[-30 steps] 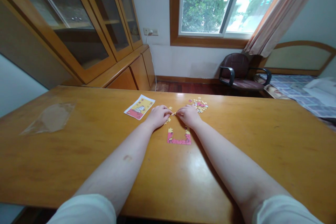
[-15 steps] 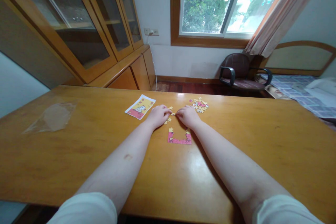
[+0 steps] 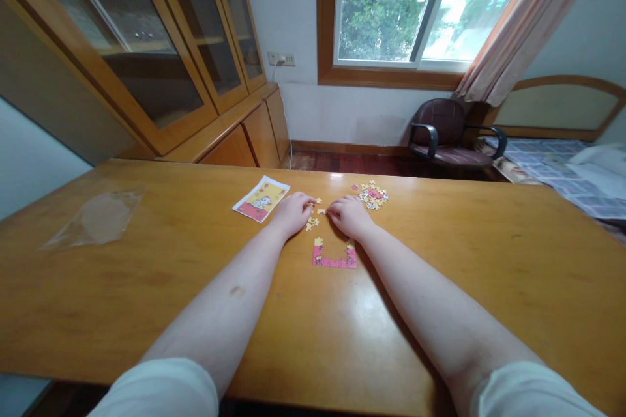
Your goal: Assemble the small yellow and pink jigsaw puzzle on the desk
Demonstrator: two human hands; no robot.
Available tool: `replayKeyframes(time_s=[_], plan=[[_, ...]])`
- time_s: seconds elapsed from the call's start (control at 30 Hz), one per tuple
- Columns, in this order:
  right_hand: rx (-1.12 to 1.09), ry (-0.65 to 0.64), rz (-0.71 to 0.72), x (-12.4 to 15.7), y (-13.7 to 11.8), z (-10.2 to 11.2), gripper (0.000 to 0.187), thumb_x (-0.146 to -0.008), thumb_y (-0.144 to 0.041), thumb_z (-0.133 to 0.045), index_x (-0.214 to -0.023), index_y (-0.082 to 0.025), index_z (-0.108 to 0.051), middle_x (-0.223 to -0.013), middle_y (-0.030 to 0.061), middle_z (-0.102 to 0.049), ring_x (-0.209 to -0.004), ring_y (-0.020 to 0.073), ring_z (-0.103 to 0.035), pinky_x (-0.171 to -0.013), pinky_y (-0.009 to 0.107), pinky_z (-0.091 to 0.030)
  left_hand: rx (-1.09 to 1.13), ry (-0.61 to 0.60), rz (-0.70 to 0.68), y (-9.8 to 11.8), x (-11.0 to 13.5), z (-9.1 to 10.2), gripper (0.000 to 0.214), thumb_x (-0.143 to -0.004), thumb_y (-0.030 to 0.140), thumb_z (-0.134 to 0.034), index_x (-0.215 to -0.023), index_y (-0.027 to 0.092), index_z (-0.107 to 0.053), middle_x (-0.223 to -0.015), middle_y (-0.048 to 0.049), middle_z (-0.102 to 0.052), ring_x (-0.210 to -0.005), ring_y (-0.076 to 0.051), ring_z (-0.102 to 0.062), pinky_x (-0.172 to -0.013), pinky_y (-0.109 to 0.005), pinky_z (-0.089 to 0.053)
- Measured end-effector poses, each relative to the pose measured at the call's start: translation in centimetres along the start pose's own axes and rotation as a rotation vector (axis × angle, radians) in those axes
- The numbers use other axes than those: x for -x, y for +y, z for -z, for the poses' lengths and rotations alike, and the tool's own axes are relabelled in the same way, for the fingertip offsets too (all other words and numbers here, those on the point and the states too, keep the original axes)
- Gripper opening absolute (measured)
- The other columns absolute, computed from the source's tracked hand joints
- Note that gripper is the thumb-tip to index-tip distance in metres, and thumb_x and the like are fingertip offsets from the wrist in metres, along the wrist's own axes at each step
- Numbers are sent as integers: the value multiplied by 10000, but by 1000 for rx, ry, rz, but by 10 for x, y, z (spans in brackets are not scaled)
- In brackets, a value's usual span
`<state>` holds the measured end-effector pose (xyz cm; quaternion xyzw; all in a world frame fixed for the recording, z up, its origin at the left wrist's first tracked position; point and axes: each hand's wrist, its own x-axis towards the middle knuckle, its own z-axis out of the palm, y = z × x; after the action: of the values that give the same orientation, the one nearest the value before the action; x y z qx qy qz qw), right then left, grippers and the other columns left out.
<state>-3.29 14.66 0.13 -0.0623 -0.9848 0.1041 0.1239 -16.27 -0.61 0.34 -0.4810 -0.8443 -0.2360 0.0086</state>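
Observation:
My left hand (image 3: pixel 293 212) rests low over the table, index finger stretched to the edge of a yellow puzzle piece (image 3: pixel 319 201) and thumb apart from it. Opposite it, my right hand (image 3: pixel 351 215) has its fingertips pinched at the end of another yellow puzzle piece (image 3: pixel 321 212), which lies between the hands. Several loose yellow pieces (image 3: pixel 312 224) lie just below the left fingers. Closer to me is a joined, U-shaped puzzle border (image 3: pixel 335 263), pink along the bottom with yellow at its upper ends. Part of its right side is hidden by my right wrist.
A pile of mixed puzzle pieces (image 3: pixel 374 195) lies beyond my right hand. The picture card (image 3: pixel 261 199) sits left of my left hand. A clear plastic bag (image 3: pixel 98 218) lies at the table's left. Past the far edge stand a chair (image 3: pixel 445 133) and a glass-door cabinet (image 3: pixel 195 78).
My left hand has let go of the piece between the hands. Its index finger has shifted up to the piece above. The right hand has barely moved.

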Motion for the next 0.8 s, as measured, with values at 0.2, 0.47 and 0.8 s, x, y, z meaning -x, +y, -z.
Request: replayKeyframes(time_s=[0.2, 0.47, 0.8], plan=[[-45, 21, 21, 1, 0, 0, 233, -911, -319, -530, -940, -224, -741, -1036, 57, -710, -999, 223, -526, -924, 371, -312, -107, 35, 79, 1, 1, 1, 343, -877, 292, -481, -1159, 192, -648, -1179, -95, -634, -1126, -261, -540, -1021, -414, -400], [-84, 136, -34, 0, 2, -2, 259, -925, -338, -514, -1001, -199, -720, -1101, 76, -682, -1051, 231, -520, -979, 388, -305, -125, -202, -52, 7, 6, -8, 468, -931, 441, -398, -1364, 285, -487, -1437, -23, -492, -1351, -313, -348, -1136, -585, -129], [30, 34, -91, 0, 0, -5, 424, -949, -470, -441, -1276, -243, -589, -1369, 73, -546, -1294, 322, -378, -1112, 566, -114, -177, -73, -34, 13, 5, -3, 379, -906, 433, -468, -1179, 233, -640, -1280, -86, -598, -1217, -275, -473, -1132, -521, -211]])
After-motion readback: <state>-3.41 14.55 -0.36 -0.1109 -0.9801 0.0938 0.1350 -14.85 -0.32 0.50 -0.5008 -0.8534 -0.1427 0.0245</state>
